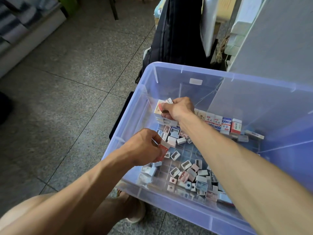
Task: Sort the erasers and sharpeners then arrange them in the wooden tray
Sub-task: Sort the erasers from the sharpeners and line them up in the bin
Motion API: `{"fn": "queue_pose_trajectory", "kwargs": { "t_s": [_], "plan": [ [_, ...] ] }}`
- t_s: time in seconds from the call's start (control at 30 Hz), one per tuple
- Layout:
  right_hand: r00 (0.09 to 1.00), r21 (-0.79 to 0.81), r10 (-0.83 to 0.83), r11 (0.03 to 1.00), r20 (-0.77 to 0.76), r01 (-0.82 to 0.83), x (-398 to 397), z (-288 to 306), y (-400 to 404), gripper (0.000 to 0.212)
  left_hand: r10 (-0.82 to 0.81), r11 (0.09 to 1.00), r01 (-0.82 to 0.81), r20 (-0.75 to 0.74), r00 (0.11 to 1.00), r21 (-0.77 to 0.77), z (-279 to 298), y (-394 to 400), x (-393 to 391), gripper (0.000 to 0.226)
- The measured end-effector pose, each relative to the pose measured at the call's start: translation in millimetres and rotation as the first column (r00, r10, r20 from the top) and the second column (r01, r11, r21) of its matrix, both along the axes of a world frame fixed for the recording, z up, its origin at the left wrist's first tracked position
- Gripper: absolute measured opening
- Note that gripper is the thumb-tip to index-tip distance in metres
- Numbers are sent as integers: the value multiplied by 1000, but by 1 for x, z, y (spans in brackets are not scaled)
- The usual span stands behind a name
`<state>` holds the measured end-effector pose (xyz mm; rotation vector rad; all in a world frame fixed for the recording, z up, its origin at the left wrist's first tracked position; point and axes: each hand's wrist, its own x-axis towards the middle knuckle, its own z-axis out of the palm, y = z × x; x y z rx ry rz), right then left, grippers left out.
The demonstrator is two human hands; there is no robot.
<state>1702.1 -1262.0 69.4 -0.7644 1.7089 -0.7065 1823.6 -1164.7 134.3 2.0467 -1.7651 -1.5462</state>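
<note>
Gripping a red-and-white eraser (163, 150), the left hand (144, 146) hangs over the near-left part of a clear plastic storage bin (169, 68), its fingers and thumb curled round the eraser's sleeve so that only the white end and part of the red wrapper show. Left of the bin lies a grey speckled tile floor (76, 73), and below the forearm a foot in a light shoe (135, 212) rests on those tiles beside the bin's near wall. Under and just right of the left hand, loose small sharpeners (186, 165) in white, pink and pale blue lie scattered over the bin's bottom, some on their sides, some with the blade slot up. Farther in, the right hand (177, 108) reaches across the bin to its far-left corner, where its fingertips pinch a wrapped eraser (166, 101) on top of a pale boxed eraser (158, 108) that stands against the bin wall. From that corner a row of upright erasers (220, 124) in printed sleeves runs rightward along the back of the bin, ending in a red-and-white one (236, 126); a few more pieces (254, 134) lie flat just past it. Behind the bin hangs a dark cloth (177, 31), and to the right stands a pale grey panel (279, 39).
</note>
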Motion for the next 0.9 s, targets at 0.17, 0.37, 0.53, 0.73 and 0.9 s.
{"fn": "queue_pose_trajectory", "kwargs": {
  "t_s": [0.17, 0.37, 0.53, 0.73, 0.9],
  "plan": [
    [996, -91, 64, 994, 64, -58, -24, 3, 13, 17, -6, 1000, 6, 5, 1000, 12, 1, 0, -2, 7],
    [983, -95, 153, 982, -103, -163, -47, 1, 20, 3, 5, 999, -4, -4, 1000, 33, 2, 0, -3, 7],
    [991, -161, 50, 984, -121, -70, -27, -16, 12, 16, -13, 1000, 13, 23, 1000, 20, 1, -1, -2, 10],
    [897, -343, 161, 885, -411, -315, -28, -17, 27, 21, -14, 1000, 14, -1, 1000, 13, -4, -2, 0, 7],
    [645, -338, 237, 694, -726, -636, -27, -18, 28, 22, -3, 1000, 3, -27, 1000, 2, -4, -3, -2, 8]
  ]
}}
